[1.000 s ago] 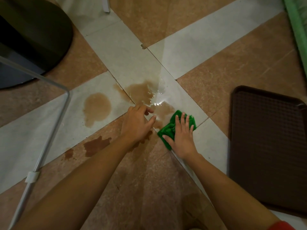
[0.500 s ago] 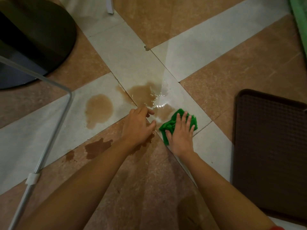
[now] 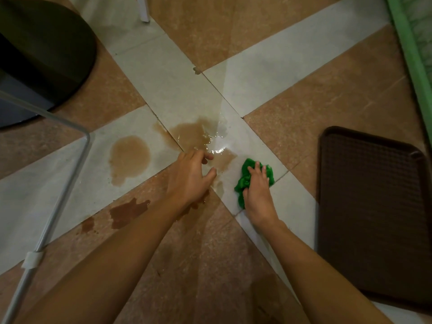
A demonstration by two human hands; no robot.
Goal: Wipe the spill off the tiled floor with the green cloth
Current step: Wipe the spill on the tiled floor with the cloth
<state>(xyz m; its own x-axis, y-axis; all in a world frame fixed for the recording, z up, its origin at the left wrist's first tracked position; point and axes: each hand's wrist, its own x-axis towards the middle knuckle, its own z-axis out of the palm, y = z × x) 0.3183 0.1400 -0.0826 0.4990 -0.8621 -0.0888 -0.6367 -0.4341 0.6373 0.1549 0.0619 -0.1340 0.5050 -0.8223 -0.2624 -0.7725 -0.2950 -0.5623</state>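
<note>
A brown liquid spill (image 3: pixel 191 136) lies on the tiled floor (image 3: pixel 268 73) where pale and tan tiles meet. A separate puddle (image 3: pixel 129 157) sits to its left, and darker patches (image 3: pixel 128 212) lie on the tan tile nearer me. My right hand (image 3: pixel 257 192) presses down on the bunched green cloth (image 3: pixel 245 181) at the spill's right edge, fingers curled into it. My left hand (image 3: pixel 190 176) rests on the wet floor just left of the cloth, fingers spread and holding nothing.
A dark brown tray (image 3: pixel 371 206) lies flat on the floor at the right. A metal chair frame (image 3: pixel 63 190) runs down the left side. A round black base (image 3: pixel 44 52) sits at the upper left, and a green frame (image 3: pixel 413 54) at the upper right.
My right hand has gone from flat with spread fingers to curled, bunching the cloth into a tighter wad. The left hand stays planted on the floor.
</note>
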